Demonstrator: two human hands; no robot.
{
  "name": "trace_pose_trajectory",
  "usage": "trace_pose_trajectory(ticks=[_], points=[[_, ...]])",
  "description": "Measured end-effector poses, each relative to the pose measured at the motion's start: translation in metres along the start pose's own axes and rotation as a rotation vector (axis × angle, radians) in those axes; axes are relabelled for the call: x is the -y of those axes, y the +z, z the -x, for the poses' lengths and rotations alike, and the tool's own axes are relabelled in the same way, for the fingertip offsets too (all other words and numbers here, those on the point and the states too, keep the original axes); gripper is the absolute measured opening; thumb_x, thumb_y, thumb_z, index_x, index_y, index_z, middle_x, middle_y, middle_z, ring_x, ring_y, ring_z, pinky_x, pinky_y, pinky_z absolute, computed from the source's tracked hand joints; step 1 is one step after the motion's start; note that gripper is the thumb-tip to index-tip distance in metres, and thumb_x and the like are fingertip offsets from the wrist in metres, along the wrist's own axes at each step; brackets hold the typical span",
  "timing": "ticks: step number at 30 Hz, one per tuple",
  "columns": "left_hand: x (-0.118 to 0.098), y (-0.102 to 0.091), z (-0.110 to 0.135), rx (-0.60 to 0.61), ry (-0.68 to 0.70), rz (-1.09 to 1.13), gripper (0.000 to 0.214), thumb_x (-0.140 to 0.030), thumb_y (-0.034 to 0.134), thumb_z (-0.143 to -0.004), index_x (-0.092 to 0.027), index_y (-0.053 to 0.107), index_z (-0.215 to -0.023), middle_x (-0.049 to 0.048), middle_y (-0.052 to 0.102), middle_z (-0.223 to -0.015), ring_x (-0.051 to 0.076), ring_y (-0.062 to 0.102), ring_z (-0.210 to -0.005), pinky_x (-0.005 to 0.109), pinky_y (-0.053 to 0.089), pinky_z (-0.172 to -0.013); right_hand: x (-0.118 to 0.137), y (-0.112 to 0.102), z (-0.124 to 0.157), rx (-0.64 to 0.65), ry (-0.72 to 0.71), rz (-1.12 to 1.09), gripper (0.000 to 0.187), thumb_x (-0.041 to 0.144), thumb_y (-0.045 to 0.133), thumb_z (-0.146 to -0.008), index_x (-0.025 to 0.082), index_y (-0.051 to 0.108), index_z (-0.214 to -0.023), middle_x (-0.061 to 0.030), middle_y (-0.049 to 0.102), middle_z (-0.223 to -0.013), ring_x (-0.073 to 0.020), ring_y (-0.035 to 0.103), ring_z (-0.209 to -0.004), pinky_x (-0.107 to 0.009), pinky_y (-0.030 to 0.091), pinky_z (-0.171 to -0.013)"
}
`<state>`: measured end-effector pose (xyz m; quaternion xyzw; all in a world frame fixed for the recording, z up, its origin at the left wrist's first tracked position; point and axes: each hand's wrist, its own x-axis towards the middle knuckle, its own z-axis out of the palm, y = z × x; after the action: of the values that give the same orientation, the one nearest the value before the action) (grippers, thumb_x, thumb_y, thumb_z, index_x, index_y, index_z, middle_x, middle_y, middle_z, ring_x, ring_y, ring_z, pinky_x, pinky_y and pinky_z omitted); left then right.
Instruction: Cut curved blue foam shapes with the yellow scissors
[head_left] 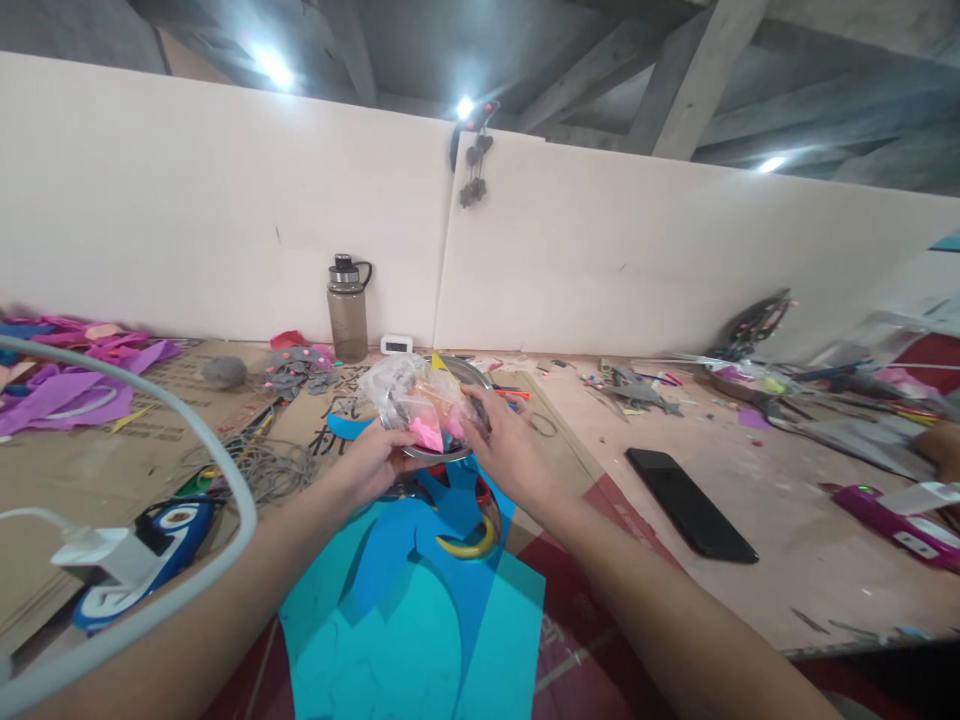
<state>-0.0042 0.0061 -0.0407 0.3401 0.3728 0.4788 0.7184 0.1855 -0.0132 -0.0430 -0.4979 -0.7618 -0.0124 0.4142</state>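
Both my hands hold a round metal bowl [469, 375] lifted a little above the bench. A crumpled clear plastic bag [409, 395] with pink and yellow scraps lies in it. My left hand [375, 462] grips the bowl's near left rim from below, fingers closed. My right hand [506, 440] clasps the right rim, fingers curled over the edge. Under them lie blue and turquoise foam sheets [420, 620] and a cut blue shape with a yellow ring [469, 545].
A black phone [690, 502] lies to the right. A grey water bottle [348, 307] and a small white clock [396, 344] stand by the white partition. Purple foam scraps [67, 370] sit far left, a white cable and charger [97, 548] near left, tools and scraps far right.
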Motion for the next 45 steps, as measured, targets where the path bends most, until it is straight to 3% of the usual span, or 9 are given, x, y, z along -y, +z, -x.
trace_pose_trajectory(ticks=[8, 15, 18, 25, 33, 36, 40, 45], points=[[0.001, 0.0, 0.0, -0.031, -0.018, -0.011, 0.033, 0.008, 0.059, -0.063, -0.009, 0.064, -0.09, 0.008, 0.074, -0.076, 0.022, 0.072, -0.064, 0.042, 0.065, -0.068, 0.005, 0.004, 0.005, 0.038, -0.113, -0.093, 0.043, 0.016, 0.049, -0.093, 0.019, 0.051, -0.136, -0.0141, 0.06, -0.135, -0.027, 0.054, -0.129, -0.048, 0.043, -0.108], [0.002, -0.001, 0.003, 0.061, -0.011, -0.018, 0.033, 0.007, 0.063, -0.066, -0.009, 0.065, -0.095, 0.0103, 0.076, -0.083, 0.024, 0.074, -0.071, 0.043, 0.065, -0.071, 0.013, 0.006, 0.006, 0.069, -0.125, -0.141, 0.037, 0.016, 0.046, -0.097, 0.019, 0.053, -0.134, -0.0141, 0.06, -0.135, -0.024, 0.055, -0.129, -0.045, 0.045, -0.111], [0.002, -0.002, 0.003, 0.077, 0.002, -0.002, 0.035, 0.006, 0.065, -0.066, -0.01, 0.067, -0.097, 0.0097, 0.077, -0.085, 0.023, 0.074, -0.072, 0.042, 0.065, -0.071, 0.018, 0.006, 0.006, 0.079, -0.145, -0.132, 0.038, 0.017, 0.043, -0.099, 0.02, 0.054, -0.135, -0.0139, 0.06, -0.135, -0.0242, 0.055, -0.129, -0.046, 0.045, -0.111], [0.005, -0.004, -0.001, 0.024, -0.018, 0.025, 0.027, 0.006, 0.062, -0.061, -0.01, 0.068, -0.081, 0.0066, 0.074, -0.071, 0.019, 0.07, -0.06, 0.029, 0.061, -0.06, 0.031, 0.005, 0.009, 0.143, -0.254, -0.005, 0.044, 0.009, 0.045, -0.096, 0.018, 0.053, -0.138, -0.0163, 0.056, -0.142, -0.0267, 0.053, -0.133, -0.047, 0.048, -0.11], [0.005, -0.003, -0.002, 0.045, 0.006, 0.024, 0.021, -0.006, 0.067, -0.068, -0.014, 0.07, -0.088, 0.006, 0.075, -0.078, 0.017, 0.069, -0.063, 0.027, 0.059, -0.059, 0.036, 0.011, 0.015, 0.161, -0.331, 0.079, 0.048, 0.006, 0.047, -0.093, 0.013, 0.052, -0.14, -0.0203, 0.051, -0.146, -0.0295, 0.047, -0.138, -0.048, 0.045, -0.112], [0.005, -0.001, -0.001, 0.021, 0.002, 0.016, 0.021, -0.003, 0.066, -0.067, -0.012, 0.069, -0.087, 0.0075, 0.075, -0.078, 0.018, 0.069, -0.062, 0.028, 0.06, -0.06, 0.036, 0.007, 0.013, 0.144, -0.259, -0.01, 0.044, 0.007, 0.046, -0.093, 0.014, 0.056, -0.135, -0.0179, 0.056, -0.142, -0.027, 0.052, -0.134, -0.045, 0.047, -0.11], [0.004, 0.0, 0.002, 0.021, -0.028, -0.024, 0.032, 0.006, 0.064, -0.06, -0.01, 0.068, -0.087, 0.0083, 0.075, -0.075, 0.02, 0.071, -0.061, 0.031, 0.062, -0.06, 0.029, -0.004, 0.005, 0.016, -0.065, -0.184, 0.041, 0.008, 0.042, -0.092, 0.019, 0.063, -0.125, -0.0111, 0.068, -0.126, -0.0228, 0.063, -0.119, -0.041, 0.05, -0.104], [0.002, -0.002, 0.003, 0.059, -0.048, -0.013, 0.028, 0.007, 0.058, -0.059, -0.006, 0.07, -0.081, 0.0091, 0.074, -0.07, 0.019, 0.07, -0.059, 0.033, 0.063, -0.061, 0.021, -0.014, -0.001, -0.082, 0.071, -0.152, 0.039, 0.013, 0.044, -0.092, 0.022, 0.064, -0.123, -0.0077, 0.073, -0.115, -0.0234, 0.067, -0.106, -0.038, 0.052, -0.094]])
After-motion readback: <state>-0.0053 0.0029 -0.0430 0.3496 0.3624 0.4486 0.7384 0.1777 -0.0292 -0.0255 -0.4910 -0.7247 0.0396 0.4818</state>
